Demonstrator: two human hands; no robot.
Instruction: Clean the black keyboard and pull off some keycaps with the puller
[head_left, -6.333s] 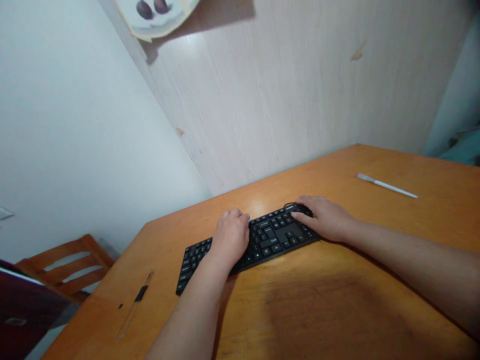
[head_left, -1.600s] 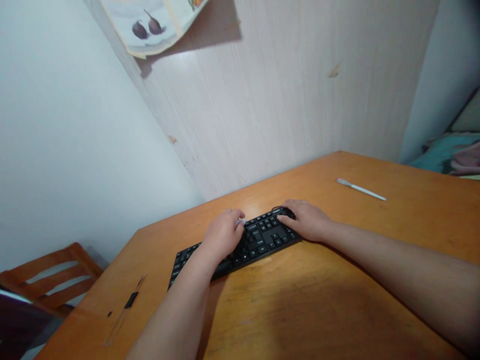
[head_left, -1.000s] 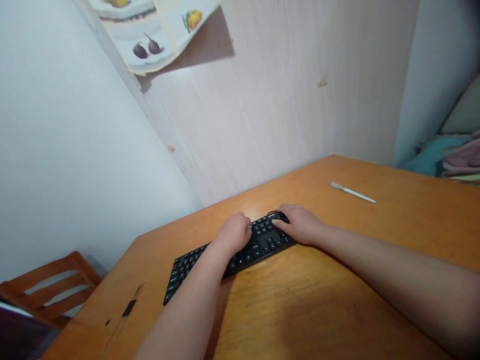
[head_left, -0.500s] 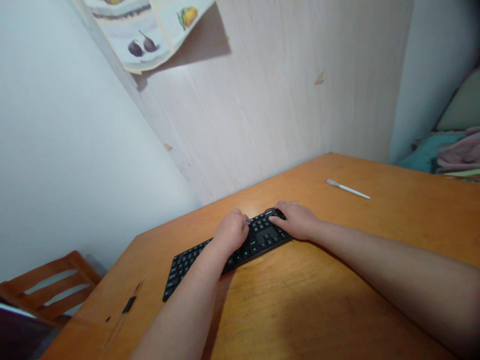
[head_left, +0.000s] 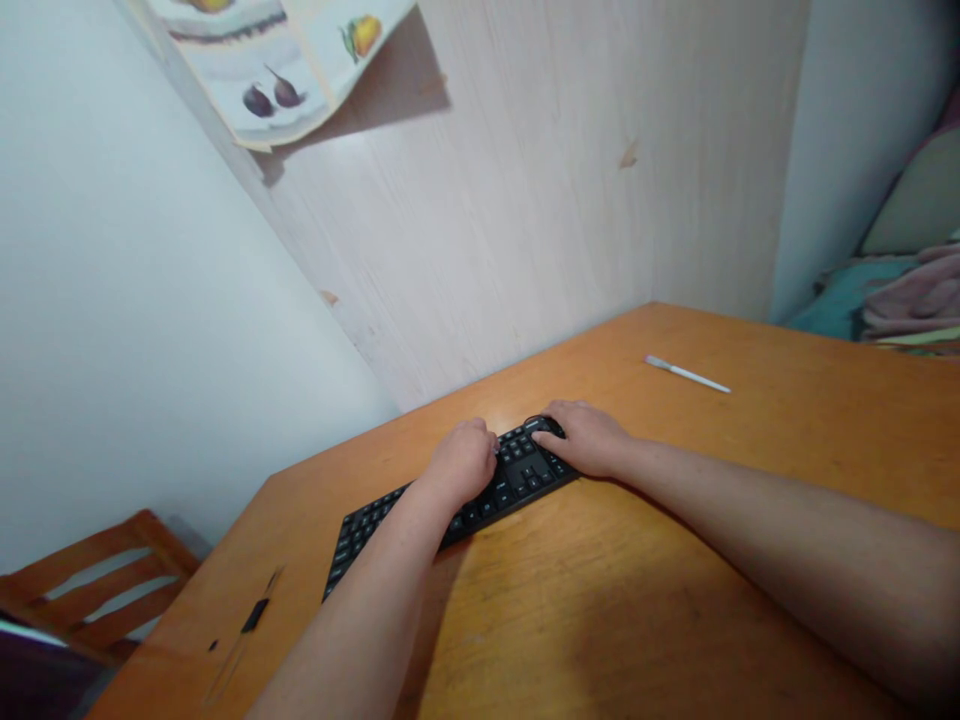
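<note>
A black keyboard (head_left: 525,476) lies at a slant on the wooden table. My left hand (head_left: 466,462) is closed above its middle keys, and a small pale bit of something shows at the fingertips, too small to name. Part of the keys is hidden under this hand and forearm. At the keyboard's right end, my right hand (head_left: 585,437) grips it, with the thumb over the keys and the fingers around the far corner.
A white-handled brush (head_left: 688,374) lies on the table (head_left: 570,610) at the back right. Towards the left edge is a thin clear tool with a black band (head_left: 256,615), beside a small black piece (head_left: 213,645). A wooden chair (head_left: 97,570) stands beyond that edge.
The view has shifted slightly, so things appear a little further left. Both hands keep nearly the same places on the keyboard, and nothing has visibly been let go.
</note>
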